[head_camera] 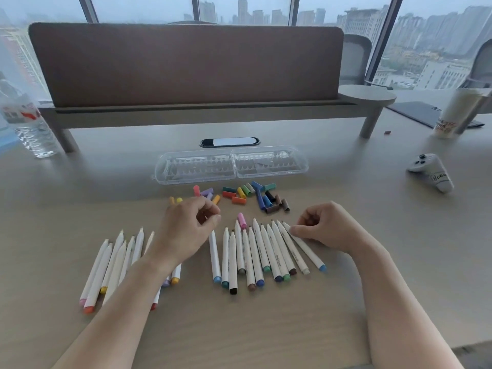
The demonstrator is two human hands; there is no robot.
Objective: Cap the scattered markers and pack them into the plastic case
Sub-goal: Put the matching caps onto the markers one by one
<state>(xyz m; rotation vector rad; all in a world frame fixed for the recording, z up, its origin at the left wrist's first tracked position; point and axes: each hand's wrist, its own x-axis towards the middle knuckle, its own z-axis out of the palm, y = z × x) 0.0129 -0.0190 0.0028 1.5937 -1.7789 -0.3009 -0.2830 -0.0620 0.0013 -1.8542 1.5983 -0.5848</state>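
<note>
A clear plastic case (231, 166) lies open and empty at the middle of the desk. Just in front of it are several loose coloured caps (253, 195). Several uncapped white markers (253, 257) lie in a fan at the centre, with a pink cap (242, 221) among their tips. A second bunch of markers (114, 262) lies to the left, partly under my left forearm. My left hand (186, 230) hovers between the two bunches with fingers loosely curled, holding nothing. My right hand (327, 227) pinches the tip end of the rightmost, blue-ended marker (308, 251), which still lies on the desk.
A water bottle (32, 129) stands far left and a paper cup (452, 113) far right. A grey game controller (431, 169) lies to the right. A brown desk divider (186, 65) on a raised shelf closes the back, with a cable grommet (229, 142) below it.
</note>
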